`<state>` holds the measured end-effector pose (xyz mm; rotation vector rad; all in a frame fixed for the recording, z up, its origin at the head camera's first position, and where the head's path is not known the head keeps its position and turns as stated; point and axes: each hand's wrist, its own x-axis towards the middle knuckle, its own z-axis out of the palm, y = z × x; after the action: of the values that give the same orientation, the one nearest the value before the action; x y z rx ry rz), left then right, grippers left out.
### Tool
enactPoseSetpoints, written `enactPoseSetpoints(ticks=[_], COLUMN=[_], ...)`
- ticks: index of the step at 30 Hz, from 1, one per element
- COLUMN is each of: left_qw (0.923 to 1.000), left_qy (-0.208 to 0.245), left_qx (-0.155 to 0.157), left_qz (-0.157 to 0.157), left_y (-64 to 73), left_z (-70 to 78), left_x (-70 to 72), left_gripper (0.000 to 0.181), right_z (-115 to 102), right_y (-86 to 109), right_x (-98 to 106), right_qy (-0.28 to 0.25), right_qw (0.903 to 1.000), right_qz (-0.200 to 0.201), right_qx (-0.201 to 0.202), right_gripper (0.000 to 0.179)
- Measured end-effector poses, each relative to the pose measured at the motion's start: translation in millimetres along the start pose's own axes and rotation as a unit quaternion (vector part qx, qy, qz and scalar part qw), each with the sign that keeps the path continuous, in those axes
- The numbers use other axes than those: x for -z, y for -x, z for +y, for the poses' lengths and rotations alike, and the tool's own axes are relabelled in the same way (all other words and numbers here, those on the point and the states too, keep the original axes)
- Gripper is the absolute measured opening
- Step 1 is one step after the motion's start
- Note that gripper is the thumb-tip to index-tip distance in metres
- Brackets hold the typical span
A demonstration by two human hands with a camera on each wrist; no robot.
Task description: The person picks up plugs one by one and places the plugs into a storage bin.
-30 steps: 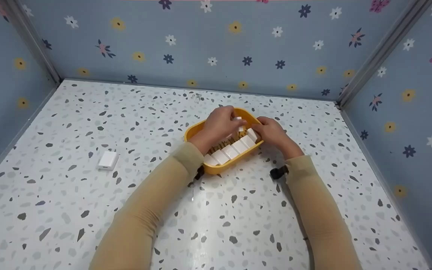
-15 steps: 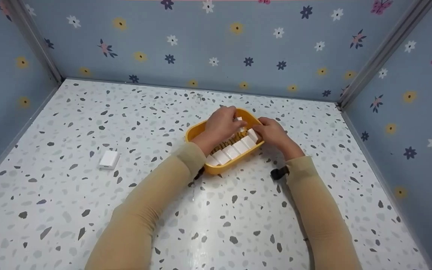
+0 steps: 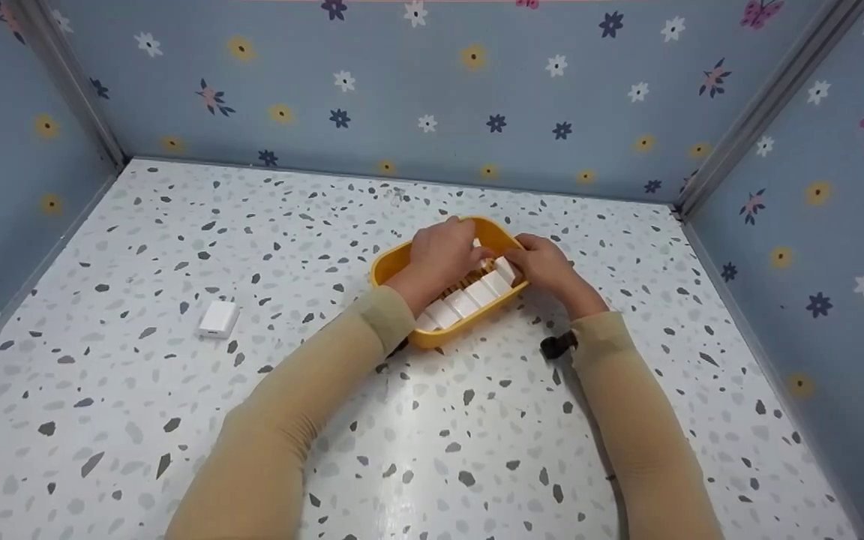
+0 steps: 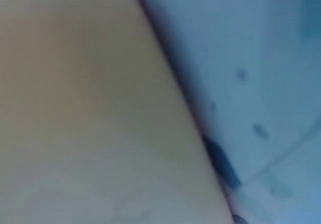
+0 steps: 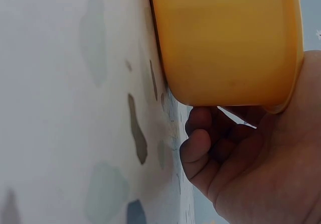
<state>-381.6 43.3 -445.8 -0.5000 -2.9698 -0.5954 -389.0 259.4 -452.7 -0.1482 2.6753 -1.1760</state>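
Observation:
A yellow plastic bin point(image 3: 432, 339) stands at an angle on the speckled table, holding a row of white power adapters point(image 3: 462, 302). My left hand point(image 3: 441, 251) reaches down into the bin and pinches a white power adapter point(image 3: 477, 243), mostly hidden behind the thumb and fingers. My right hand point(image 3: 546, 264) grips the bin's right end, thumb over the rim. The right wrist view has its fingers point(image 5: 195, 146) curled below the bin's yellow wall point(image 5: 230, 48). In the left wrist view, a blurred tan surface covers most of the frame.
One white power adapter point(image 3: 218, 319) lies apart on the left of the table point(image 3: 267, 450). Blue flowered panels point(image 3: 432, 90) enclose the back and sides. A black wrist strap piece point(image 3: 556, 346) sticks out by the right cuff.
My left hand has shifted slightly right and lower inside the bin, and less of the adapter at its fingertips shows now. The right hand keeps its hold on the bin.

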Motion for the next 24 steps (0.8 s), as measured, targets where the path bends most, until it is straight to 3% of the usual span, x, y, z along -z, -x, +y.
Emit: enactPoseSetpoints(ticks=[10,17,24], left_qw=[0.9925,0.9945,0.9926], left_qy=[-0.118,-0.102,-0.115], left_qx=[-0.029,-0.023,-0.028], left_qz=[0.010,0.003,0.025], left_y=[0.3,-0.8,0.8], left_z=[1.4,1.2,-0.8], left_x=[-4.7,-4.3,-4.2], left_gripper=[0.055,0.054,0.053], right_z=[0.5,0.9,0.7], right_y=[-1.5,-1.1,-1.5], right_x=[-3.1,-2.8,-2.1], right_qy=[-0.008,-0.027,-0.006], right_qw=[1.0000,0.9996,0.9999], right_qz=[0.001,-0.002,0.009], right_qx=[0.003,-0.008,0.001], right_gripper=[0.039,0.034,0.038])
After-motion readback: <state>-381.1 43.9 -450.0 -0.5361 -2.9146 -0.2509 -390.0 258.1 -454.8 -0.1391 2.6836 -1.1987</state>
